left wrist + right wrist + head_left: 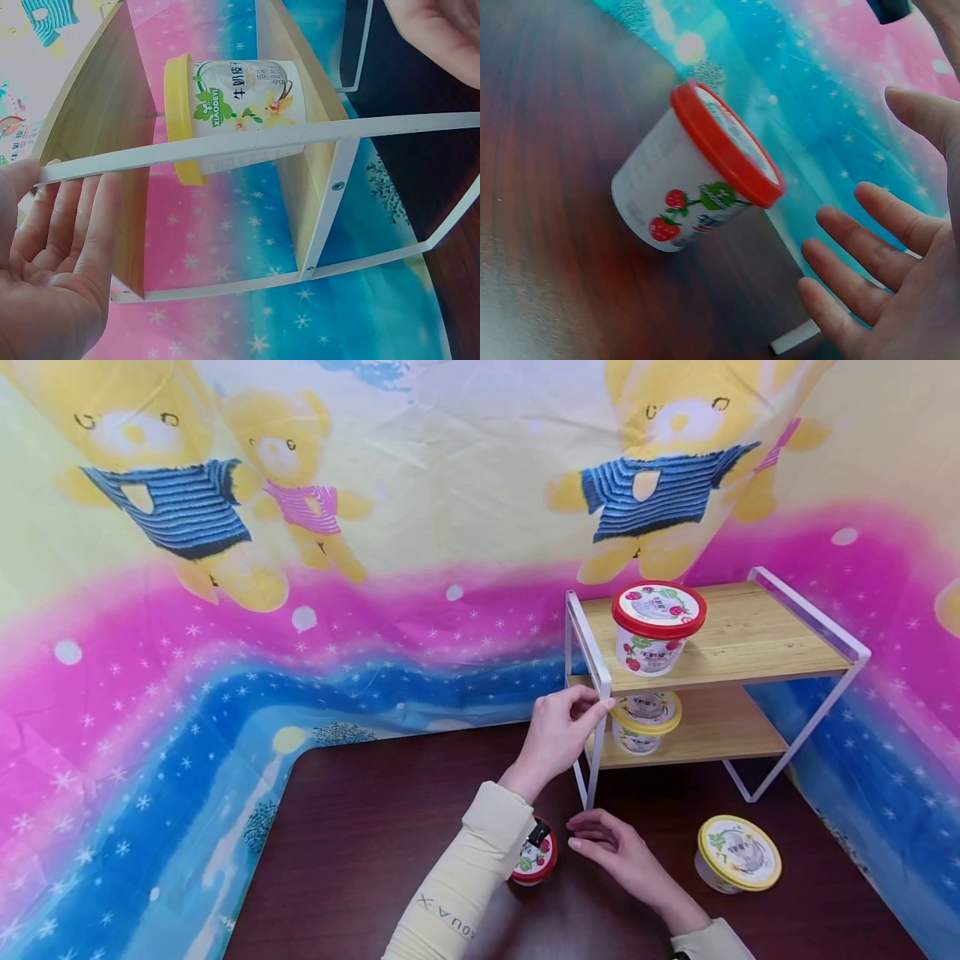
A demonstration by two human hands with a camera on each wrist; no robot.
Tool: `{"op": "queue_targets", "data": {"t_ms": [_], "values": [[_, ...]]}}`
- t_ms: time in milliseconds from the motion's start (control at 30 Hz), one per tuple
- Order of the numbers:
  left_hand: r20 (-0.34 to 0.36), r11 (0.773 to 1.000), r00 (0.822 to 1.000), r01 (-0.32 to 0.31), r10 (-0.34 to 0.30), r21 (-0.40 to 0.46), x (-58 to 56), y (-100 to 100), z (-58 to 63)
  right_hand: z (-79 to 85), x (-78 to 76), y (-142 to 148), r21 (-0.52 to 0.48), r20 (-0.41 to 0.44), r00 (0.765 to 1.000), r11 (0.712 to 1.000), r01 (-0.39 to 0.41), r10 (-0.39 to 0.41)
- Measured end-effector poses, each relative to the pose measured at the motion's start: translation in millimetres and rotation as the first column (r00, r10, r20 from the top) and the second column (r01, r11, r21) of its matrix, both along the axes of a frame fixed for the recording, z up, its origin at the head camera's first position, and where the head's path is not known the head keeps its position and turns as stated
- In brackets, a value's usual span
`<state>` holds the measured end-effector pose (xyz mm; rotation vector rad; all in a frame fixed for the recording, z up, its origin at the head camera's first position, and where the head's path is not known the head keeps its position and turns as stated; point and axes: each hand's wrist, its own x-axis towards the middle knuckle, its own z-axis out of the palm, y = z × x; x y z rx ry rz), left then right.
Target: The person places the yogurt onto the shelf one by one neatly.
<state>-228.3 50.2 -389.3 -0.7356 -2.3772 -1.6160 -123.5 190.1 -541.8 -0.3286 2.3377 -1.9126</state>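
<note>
The head view shows four lidded tubs: one upper red-lidded tub (pixel 656 631) on the upper board (pixel 765 627) of a single white-framed rack (pixel 590 643), one lower yellow-lidded tub (pixel 645 742) on the lower board (pixel 731 725) beneath it, and, on the dark table (pixel 397 810), a second red-lidded tub (pixel 538 862), partly hidden by the left sleeve (pixel 468 860), and a second yellow-lidded tub (pixel 738 856). The person's two hands are apart: the left hand (pixel 558 731) pinches the rack's near left corner with thumb and fingers, while the right hand (pixel 630 864) holds nothing, between the two tubs on the table. The left wrist view takes in one tub, the yellow-lidded one between the two boards, with one white bar (pixel 225 146) crossing in front of it; the left hand's thumb and fingers are at that bar's end, and part of another hand shows at the top right. The right wrist view takes in one tub, red-lidded, on the table near the right hand, whose four fingers and thumb are spread before the printed cloth (pixel 825 112)
</note>
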Motion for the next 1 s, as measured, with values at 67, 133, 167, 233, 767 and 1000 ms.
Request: {"op": "queue_targets", "data": {"t_ms": [67,133,167,233,767,1000], "values": [[0.001,1.000,1.000,-0.001,0.001,0.000,0.2,0.0,0.1,-1.7,0.9,-3.3,-0.004,0.009,1.000,1.000,-0.014,0.014],[0.000,1.000,1.000,-0.001,0.001,-0.001,0.3,0.1,0.0,-3.9,2.0,-6.5,0.000,0.028,1.000,1.000,-0.013,0.013],[-0.001,1.000,1.000,-0.001,0.001,-0.001,0.3,0.1,0.0,-5.2,2.5,-8.0,0.004,0.036,0.999,1.000,-0.009,0.009],[-0.002,1.000,1.000,0.000,0.000,-0.002,0.3,0.2,-0.1,-8.4,3.5,-11.0,0.013,0.046,0.999,1.000,0.005,-0.005],[-0.002,1.000,1.000,0.002,-0.002,0.014,-0.6,0.3,-2.3,-33.2,6.5,-31.5,0.018,0.027,0.998,0.998,-0.058,0.058],[-0.005,1.000,1.000,0.007,-0.007,0.017,-0.9,0.4,-2.1,-43.1,5.7,-39.8,0.012,0.015,0.996,0.996,-0.093,0.093]]}}
